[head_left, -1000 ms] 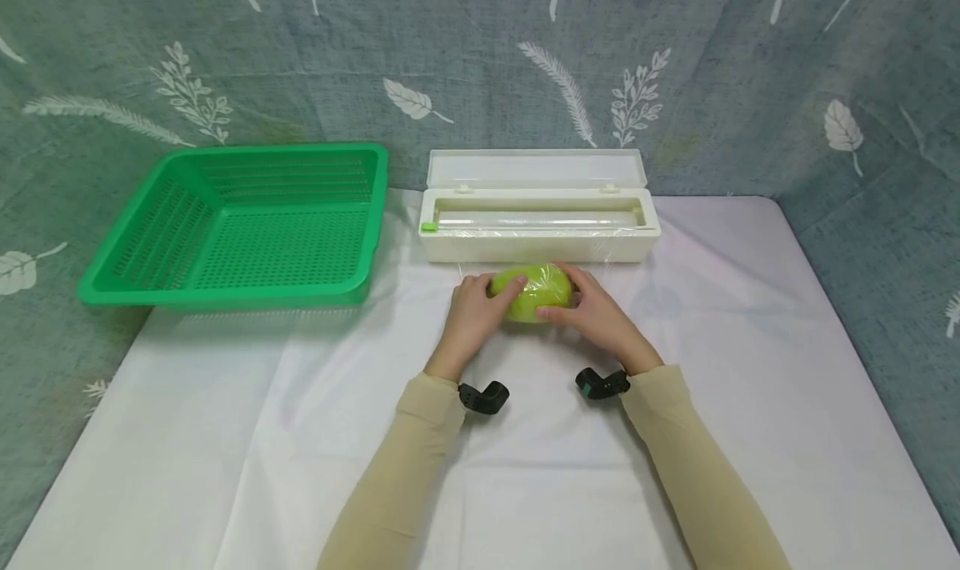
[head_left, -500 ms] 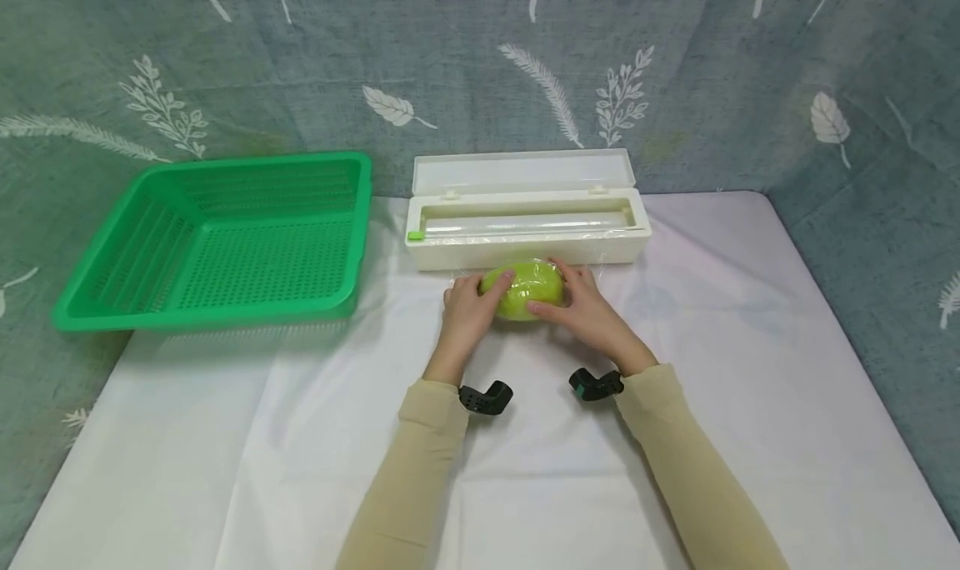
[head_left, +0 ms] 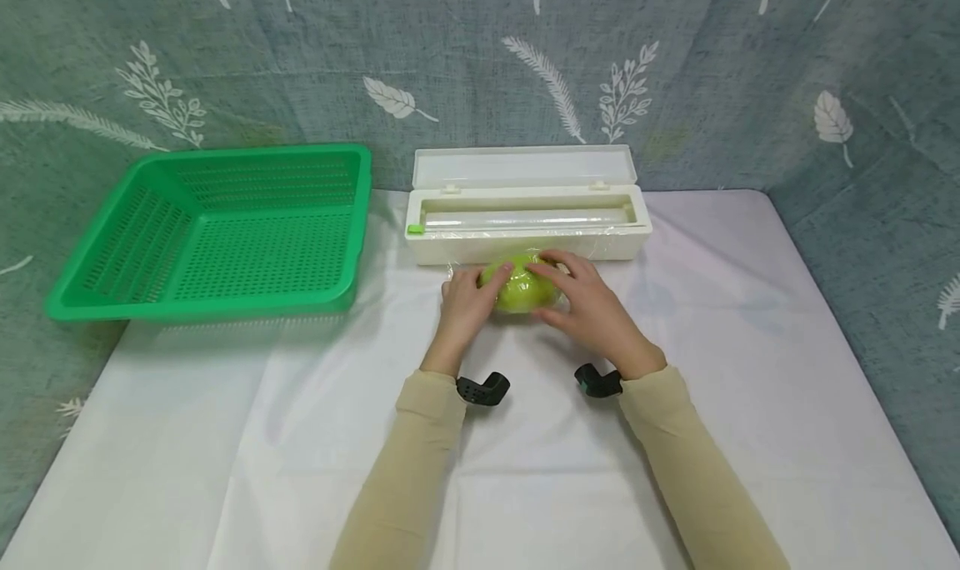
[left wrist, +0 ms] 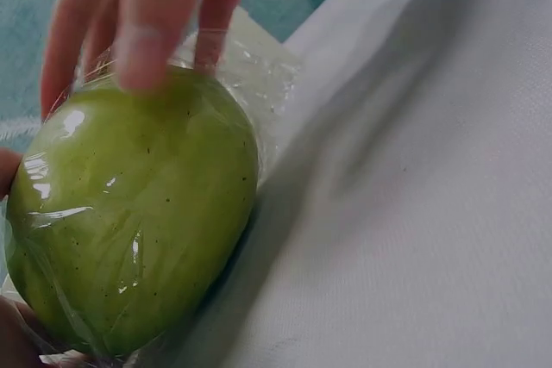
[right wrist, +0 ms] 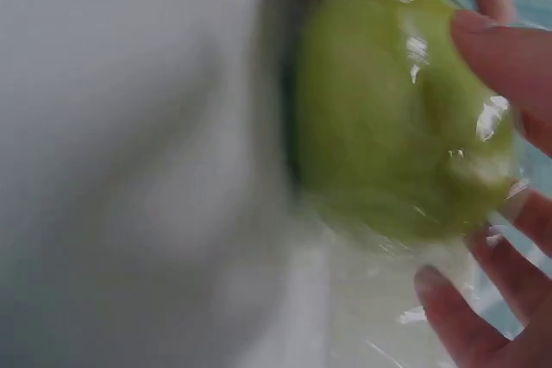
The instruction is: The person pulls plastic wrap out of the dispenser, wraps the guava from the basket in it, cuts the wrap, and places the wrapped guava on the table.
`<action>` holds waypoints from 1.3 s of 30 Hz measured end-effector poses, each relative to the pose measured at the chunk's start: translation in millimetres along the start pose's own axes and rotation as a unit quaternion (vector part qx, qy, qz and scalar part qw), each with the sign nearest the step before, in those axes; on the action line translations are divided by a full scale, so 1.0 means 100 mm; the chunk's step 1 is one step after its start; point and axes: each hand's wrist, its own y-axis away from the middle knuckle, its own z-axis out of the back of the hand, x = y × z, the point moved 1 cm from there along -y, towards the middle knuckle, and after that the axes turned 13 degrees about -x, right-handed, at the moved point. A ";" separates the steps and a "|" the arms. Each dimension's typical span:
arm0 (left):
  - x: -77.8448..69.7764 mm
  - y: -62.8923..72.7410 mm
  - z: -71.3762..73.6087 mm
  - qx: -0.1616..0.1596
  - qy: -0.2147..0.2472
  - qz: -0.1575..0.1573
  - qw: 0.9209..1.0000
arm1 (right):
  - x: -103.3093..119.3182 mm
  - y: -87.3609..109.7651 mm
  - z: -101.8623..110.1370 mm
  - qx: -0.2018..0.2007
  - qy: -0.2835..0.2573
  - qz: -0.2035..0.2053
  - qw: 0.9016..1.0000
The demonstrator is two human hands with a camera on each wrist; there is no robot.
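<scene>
Left fingers gripping film-wrapped fruit, right fingers spread, white box holding clear roll

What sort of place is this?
Likely a staged tabletop recording setup: leaf-print fabric hangs behind a white-covered table, and there are black wrist-worn devices.

Basket — L of box w/ fruit in front.
</scene>
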 end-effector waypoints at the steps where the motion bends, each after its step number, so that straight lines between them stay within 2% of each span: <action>1: 0.00 0.00 0.00 -0.001 0.000 -0.002 1.000 | 0.01 0.00 -0.03 0.003 0.007 0.006 1.000; 5: 0.00 -0.02 0.01 0.001 0.002 -0.006 1.000 | 0.02 0.00 -0.10 -0.001 0.022 0.002 1.000; 12: 0.04 -0.02 -0.01 0.012 0.005 0.005 1.000 | 0.04 -0.05 -0.16 0.005 0.033 -0.012 0.999; 18: 0.03 0.02 0.03 0.007 0.012 0.014 1.000 | 0.03 -0.14 -0.16 0.029 0.045 -0.037 0.998; 21: -0.01 0.05 0.08 -0.019 -0.033 -0.032 0.999 | 0.01 -0.17 -0.14 0.037 0.040 -0.048 0.997; 23: -0.06 0.07 0.11 -0.055 -0.077 -0.086 0.992 | 0.00 -0.18 -0.13 0.039 0.037 -0.052 0.997; 25: -0.11 0.09 0.12 -0.096 -0.115 -0.151 0.977 | -0.01 -0.20 -0.13 0.039 0.032 -0.050 0.997; 27: -0.17 0.12 0.11 -0.120 -0.142 -0.217 0.958 | -0.02 -0.20 -0.13 0.038 0.028 -0.047 0.998; 29: -0.21 0.15 0.09 -0.120 -0.163 -0.279 0.939 | -0.02 -0.21 -0.13 0.037 0.029 -0.042 0.998; 31: -0.23 0.18 0.05 -0.104 -0.178 -0.322 0.924 | -0.02 -0.21 -0.13 0.038 0.028 -0.042 0.998; 32: -0.24 0.19 0.03 -0.096 -0.182 -0.333 0.920 | -0.02 -0.21 -0.13 0.040 0.030 -0.045 0.998; 34: -0.23 0.20 0.00 -0.087 -0.184 -0.340 0.918 | -0.02 -0.20 -0.13 0.045 0.033 -0.054 0.997; 39: -0.19 0.18 -0.03 -0.090 -0.165 -0.334 0.924 | -0.03 -0.18 -0.08 0.070 0.023 -0.069 0.995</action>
